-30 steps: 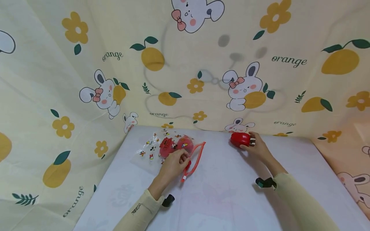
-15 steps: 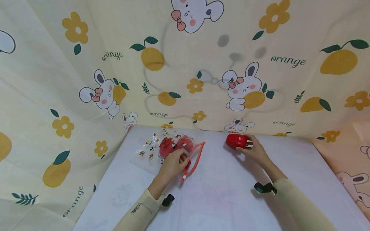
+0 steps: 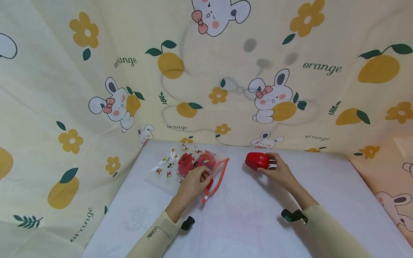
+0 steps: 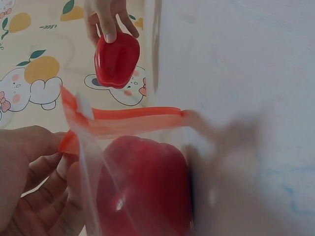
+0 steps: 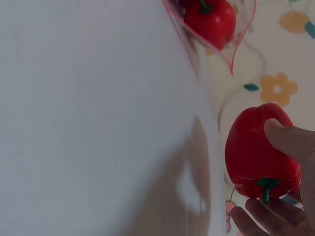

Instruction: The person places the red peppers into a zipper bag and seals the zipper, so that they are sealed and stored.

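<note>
Right hand (image 3: 279,172) grips glossy red pepper (image 5: 256,150) (green-stemmed); left hand (image 3: 195,181) pinches bag (image 3: 164,175) of peppers (image 5: 216,24) near counter's (image 3: 242,204) back edge.

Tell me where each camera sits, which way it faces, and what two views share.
Head: worn on the head, facing forward and down at the table and patterned backdrop; left hand, right hand and both sleeves show.
Left wrist: on that wrist, facing the clear bag; left hand at left, right hand beyond.
Right wrist: on that wrist, facing the held red pepper; only the right hand shows.
Shared: both wrist views show the held red pepper and the clear bag.
</note>
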A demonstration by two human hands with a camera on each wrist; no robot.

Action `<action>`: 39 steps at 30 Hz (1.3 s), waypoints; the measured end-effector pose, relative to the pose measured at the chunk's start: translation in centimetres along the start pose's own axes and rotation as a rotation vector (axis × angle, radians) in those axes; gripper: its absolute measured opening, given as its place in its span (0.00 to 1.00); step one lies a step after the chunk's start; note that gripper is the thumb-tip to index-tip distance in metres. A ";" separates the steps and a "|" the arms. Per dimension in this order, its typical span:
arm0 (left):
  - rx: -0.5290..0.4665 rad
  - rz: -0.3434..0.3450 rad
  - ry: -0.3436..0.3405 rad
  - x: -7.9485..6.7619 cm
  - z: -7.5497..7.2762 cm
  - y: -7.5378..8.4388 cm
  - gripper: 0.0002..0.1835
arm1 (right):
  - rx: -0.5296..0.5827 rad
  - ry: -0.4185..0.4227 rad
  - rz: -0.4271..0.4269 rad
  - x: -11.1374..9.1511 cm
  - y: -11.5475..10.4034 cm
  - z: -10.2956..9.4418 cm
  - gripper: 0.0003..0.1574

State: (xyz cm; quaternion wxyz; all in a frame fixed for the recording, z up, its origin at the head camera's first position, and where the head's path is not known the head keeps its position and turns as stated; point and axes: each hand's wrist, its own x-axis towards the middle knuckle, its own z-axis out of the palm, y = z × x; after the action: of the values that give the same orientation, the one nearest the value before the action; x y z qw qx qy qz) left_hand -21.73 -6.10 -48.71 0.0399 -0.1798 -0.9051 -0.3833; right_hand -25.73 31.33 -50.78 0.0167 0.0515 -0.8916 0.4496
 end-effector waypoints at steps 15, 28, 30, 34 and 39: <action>0.006 0.011 0.005 0.2 0.2 -0.1 0.04 | -0.001 -0.008 -0.093 -1.8 -2.1 2.1 0.52; 0.027 0.004 0.007 0.3 0.3 -0.1 0.05 | 0.024 -0.074 -0.071 -3.4 -3.7 4.3 0.49; 0.027 0.002 0.008 0.3 0.3 -0.1 0.05 | 0.031 -0.083 -0.070 -3.6 -3.7 4.7 0.49; 0.030 0.009 0.013 0.3 0.3 -0.1 0.05 | 0.044 -0.105 -0.059 -4.0 -4.1 5.5 0.48; 0.023 0.019 0.012 0.2 0.3 -0.1 0.05 | 0.053 -0.137 -0.053 -4.6 -4.8 6.5 0.46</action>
State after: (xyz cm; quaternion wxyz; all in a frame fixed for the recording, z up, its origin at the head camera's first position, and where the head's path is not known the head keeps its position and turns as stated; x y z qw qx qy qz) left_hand -21.97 -5.88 -48.98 0.0510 -0.1857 -0.9074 -0.3736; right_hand -20.54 23.63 -51.13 -0.0338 0.1061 -0.8768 0.4678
